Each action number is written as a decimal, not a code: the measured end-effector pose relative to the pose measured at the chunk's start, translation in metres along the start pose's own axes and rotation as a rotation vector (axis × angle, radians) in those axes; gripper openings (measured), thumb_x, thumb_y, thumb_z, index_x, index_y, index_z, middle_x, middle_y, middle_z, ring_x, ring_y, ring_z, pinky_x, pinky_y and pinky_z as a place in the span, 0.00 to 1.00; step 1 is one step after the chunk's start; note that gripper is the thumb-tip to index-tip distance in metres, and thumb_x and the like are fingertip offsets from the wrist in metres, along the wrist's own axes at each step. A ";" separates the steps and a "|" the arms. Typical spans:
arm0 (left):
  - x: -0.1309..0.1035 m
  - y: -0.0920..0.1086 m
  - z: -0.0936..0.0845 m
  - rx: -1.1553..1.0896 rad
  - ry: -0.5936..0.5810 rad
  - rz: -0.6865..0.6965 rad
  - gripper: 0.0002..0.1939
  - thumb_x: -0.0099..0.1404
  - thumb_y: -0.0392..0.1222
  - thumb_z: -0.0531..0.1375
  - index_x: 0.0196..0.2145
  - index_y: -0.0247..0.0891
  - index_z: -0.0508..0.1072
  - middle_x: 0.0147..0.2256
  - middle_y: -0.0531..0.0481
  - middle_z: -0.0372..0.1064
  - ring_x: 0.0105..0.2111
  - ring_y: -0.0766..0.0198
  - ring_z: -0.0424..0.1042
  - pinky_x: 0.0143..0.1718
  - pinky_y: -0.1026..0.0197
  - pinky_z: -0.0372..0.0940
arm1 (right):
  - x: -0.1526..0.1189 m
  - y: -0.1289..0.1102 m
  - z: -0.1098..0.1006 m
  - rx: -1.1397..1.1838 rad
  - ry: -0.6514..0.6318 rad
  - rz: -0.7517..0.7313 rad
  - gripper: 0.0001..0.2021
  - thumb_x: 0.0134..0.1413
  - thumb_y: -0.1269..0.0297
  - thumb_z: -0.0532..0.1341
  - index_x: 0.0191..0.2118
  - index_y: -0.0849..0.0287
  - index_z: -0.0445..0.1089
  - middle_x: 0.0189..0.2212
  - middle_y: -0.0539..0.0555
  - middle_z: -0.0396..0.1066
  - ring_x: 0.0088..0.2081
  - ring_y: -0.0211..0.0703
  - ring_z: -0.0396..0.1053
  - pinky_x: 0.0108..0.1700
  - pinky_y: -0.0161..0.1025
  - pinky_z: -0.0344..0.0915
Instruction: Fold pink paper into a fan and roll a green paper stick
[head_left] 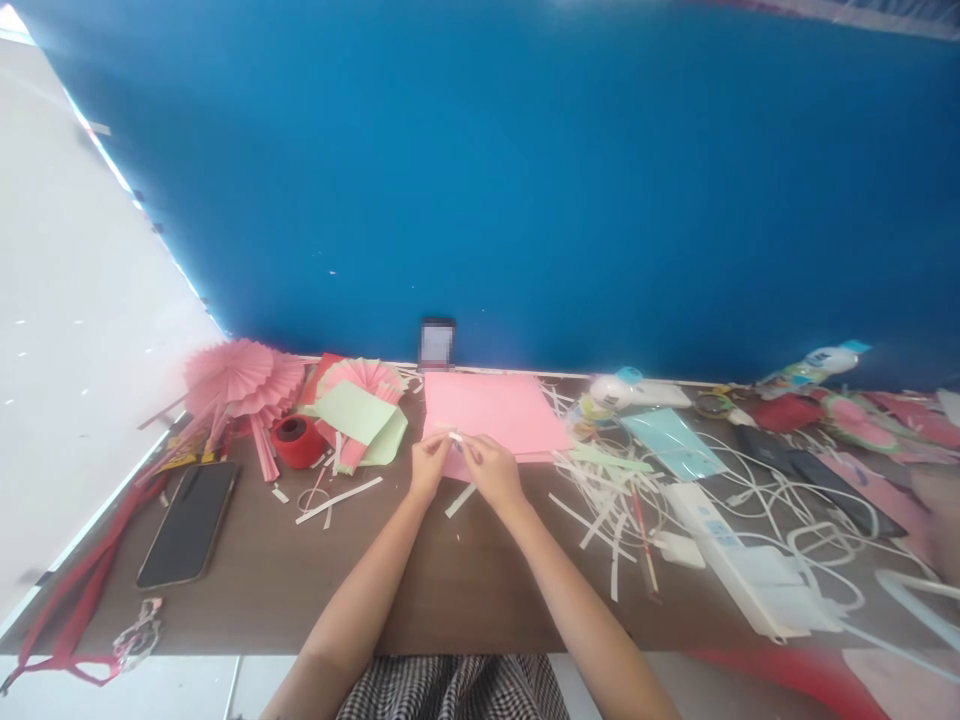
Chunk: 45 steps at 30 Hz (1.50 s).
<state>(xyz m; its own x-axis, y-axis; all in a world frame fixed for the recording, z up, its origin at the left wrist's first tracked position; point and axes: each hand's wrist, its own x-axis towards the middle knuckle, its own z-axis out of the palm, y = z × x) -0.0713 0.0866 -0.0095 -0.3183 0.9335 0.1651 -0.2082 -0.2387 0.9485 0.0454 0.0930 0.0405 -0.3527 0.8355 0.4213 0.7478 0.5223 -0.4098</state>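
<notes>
My left hand (430,462) and my right hand (487,466) meet in front of me, fingertips pinched together. Between them is a small white piece (455,437), perhaps paper or tape; it is too small to make out its kind. Both hands are over the near edge of the pink paper sheets (495,410), which lie flat on the brown table (457,600). Just below the hands lies a short pale strip (460,500).
Left: pink folded paper fans (240,375), light green paper (364,415), a red tape roll (298,442) and a phone (189,525). Right: a heap of white strips (611,490), a glue bottle (611,390), a power strip (724,560) and tangled white cables (817,535). Behind rises a blue partition (480,180).
</notes>
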 end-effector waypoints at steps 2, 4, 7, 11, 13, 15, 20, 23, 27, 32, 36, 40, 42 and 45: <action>0.000 0.002 0.001 -0.007 0.001 0.009 0.11 0.55 0.42 0.57 0.33 0.35 0.75 0.37 0.44 0.72 0.41 0.58 0.68 0.46 0.54 0.60 | 0.000 0.000 0.001 -0.022 0.006 -0.006 0.14 0.54 0.67 0.49 0.40 0.55 0.70 0.31 0.51 0.72 0.28 0.36 0.67 0.32 0.32 0.62; -0.001 0.003 0.002 -0.020 0.007 0.010 0.11 0.55 0.42 0.57 0.33 0.36 0.75 0.37 0.45 0.72 0.41 0.58 0.68 0.46 0.54 0.60 | 0.000 0.000 0.001 -0.037 0.005 -0.008 0.14 0.54 0.67 0.49 0.40 0.54 0.70 0.30 0.51 0.72 0.28 0.36 0.67 0.32 0.32 0.62; -0.001 0.003 0.003 -0.046 0.018 -0.004 0.11 0.54 0.42 0.57 0.32 0.35 0.76 0.37 0.45 0.72 0.41 0.57 0.68 0.46 0.54 0.59 | -0.001 -0.001 0.000 -0.050 -0.001 -0.003 0.14 0.54 0.68 0.50 0.41 0.54 0.70 0.30 0.51 0.72 0.28 0.37 0.67 0.31 0.32 0.62; -0.001 0.000 0.003 -0.084 0.021 -0.027 0.11 0.54 0.42 0.57 0.31 0.35 0.76 0.37 0.44 0.72 0.41 0.57 0.68 0.46 0.54 0.59 | 0.000 -0.001 0.000 -0.057 -0.009 0.003 0.14 0.54 0.68 0.50 0.41 0.54 0.70 0.31 0.51 0.72 0.28 0.37 0.67 0.31 0.32 0.62; 0.000 -0.002 0.003 -0.104 0.028 -0.044 0.11 0.53 0.42 0.58 0.31 0.34 0.76 0.37 0.44 0.72 0.41 0.57 0.68 0.47 0.54 0.59 | 0.000 0.000 0.000 -0.059 -0.009 0.006 0.14 0.54 0.68 0.49 0.41 0.54 0.70 0.31 0.51 0.72 0.28 0.37 0.67 0.32 0.32 0.62; 0.000 -0.004 0.003 -0.120 0.038 -0.062 0.11 0.53 0.41 0.58 0.31 0.34 0.76 0.38 0.44 0.72 0.41 0.57 0.68 0.47 0.54 0.59 | 0.000 0.000 0.001 -0.063 -0.012 0.010 0.14 0.54 0.68 0.50 0.40 0.54 0.70 0.32 0.51 0.72 0.28 0.37 0.67 0.32 0.33 0.63; 0.000 -0.009 0.002 -0.156 0.030 -0.078 0.11 0.53 0.40 0.57 0.32 0.34 0.75 0.38 0.43 0.71 0.42 0.57 0.68 0.48 0.54 0.58 | -0.001 0.002 0.002 -0.080 -0.017 0.018 0.13 0.53 0.68 0.50 0.39 0.54 0.70 0.33 0.51 0.73 0.28 0.38 0.68 0.31 0.34 0.63; -0.001 -0.011 0.002 -0.205 0.024 -0.089 0.11 0.53 0.40 0.57 0.33 0.33 0.75 0.39 0.43 0.71 0.42 0.56 0.68 0.46 0.54 0.60 | 0.000 0.002 0.002 -0.084 -0.018 0.021 0.13 0.53 0.68 0.50 0.39 0.53 0.70 0.34 0.51 0.73 0.29 0.38 0.68 0.33 0.35 0.64; -0.001 -0.007 0.003 -0.172 0.038 -0.089 0.11 0.53 0.41 0.58 0.32 0.33 0.75 0.37 0.43 0.72 0.41 0.56 0.69 0.46 0.54 0.60 | 0.000 0.002 0.002 -0.086 -0.030 0.025 0.13 0.54 0.67 0.50 0.40 0.53 0.70 0.34 0.51 0.72 0.31 0.39 0.68 0.32 0.35 0.64; -0.001 0.000 0.004 -0.033 0.072 -0.045 0.11 0.53 0.43 0.59 0.31 0.34 0.76 0.35 0.44 0.72 0.39 0.57 0.69 0.44 0.55 0.61 | -0.001 0.002 0.001 -0.054 -0.044 0.039 0.14 0.54 0.66 0.49 0.40 0.54 0.70 0.35 0.52 0.72 0.32 0.40 0.69 0.34 0.37 0.65; 0.000 -0.001 0.004 0.007 0.078 -0.026 0.12 0.54 0.44 0.57 0.30 0.35 0.76 0.35 0.44 0.72 0.39 0.57 0.69 0.44 0.55 0.62 | 0.000 0.006 0.000 0.090 -0.067 0.013 0.14 0.54 0.67 0.50 0.43 0.54 0.68 0.39 0.51 0.72 0.38 0.40 0.69 0.40 0.37 0.65; 0.002 -0.002 0.001 -0.037 0.085 -0.031 0.13 0.55 0.45 0.56 0.32 0.34 0.75 0.36 0.43 0.72 0.40 0.57 0.69 0.44 0.55 0.62 | -0.002 0.010 -0.004 0.201 -0.086 -0.049 0.14 0.54 0.66 0.51 0.45 0.52 0.67 0.41 0.50 0.70 0.40 0.40 0.68 0.43 0.37 0.64; 0.003 -0.003 -0.001 -0.070 0.096 -0.045 0.13 0.55 0.45 0.57 0.33 0.33 0.75 0.37 0.43 0.72 0.40 0.57 0.69 0.44 0.55 0.62 | -0.003 0.010 -0.007 0.239 -0.080 -0.050 0.13 0.54 0.64 0.52 0.44 0.53 0.67 0.38 0.51 0.72 0.36 0.40 0.69 0.40 0.37 0.65; 0.005 -0.002 -0.002 -0.112 0.116 -0.068 0.14 0.55 0.45 0.57 0.33 0.33 0.75 0.37 0.42 0.72 0.40 0.57 0.69 0.45 0.55 0.62 | -0.006 0.010 -0.010 0.309 -0.061 -0.019 0.12 0.54 0.62 0.52 0.41 0.55 0.69 0.31 0.52 0.72 0.28 0.38 0.67 0.31 0.34 0.65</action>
<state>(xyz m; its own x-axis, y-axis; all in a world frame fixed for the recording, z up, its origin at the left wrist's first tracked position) -0.0747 0.0907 -0.0108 -0.4035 0.9128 0.0630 -0.3323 -0.2103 0.9194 0.0605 0.0911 0.0424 -0.4047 0.8291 0.3858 0.5379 0.5570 -0.6327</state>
